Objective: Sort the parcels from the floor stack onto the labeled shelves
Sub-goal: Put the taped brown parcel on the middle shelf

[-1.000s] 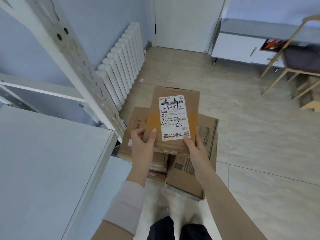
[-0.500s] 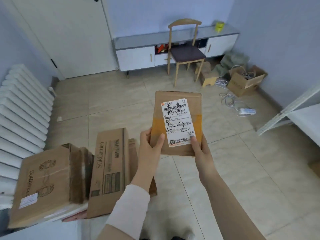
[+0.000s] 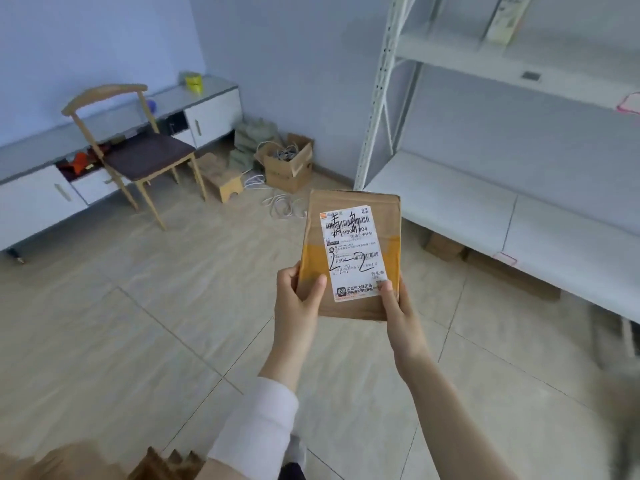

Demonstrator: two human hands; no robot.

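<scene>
Left hand (image 3: 300, 299) and right hand (image 3: 398, 313) pinch the parcel (image 3: 349, 258) by its bottom corners. White shelf (image 3: 485, 202) right of the hands

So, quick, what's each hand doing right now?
Left hand: holding the parcel at its lower left edge.
Right hand: holding the same parcel, lower right corner.

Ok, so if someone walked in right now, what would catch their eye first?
A flat cardboard parcel, gripped by the left hand and right hand at centre, its white label scrawled with black handwriting. White metal shelving fills the right side; a wooden chair stands at left before a low white cabinet.
</scene>
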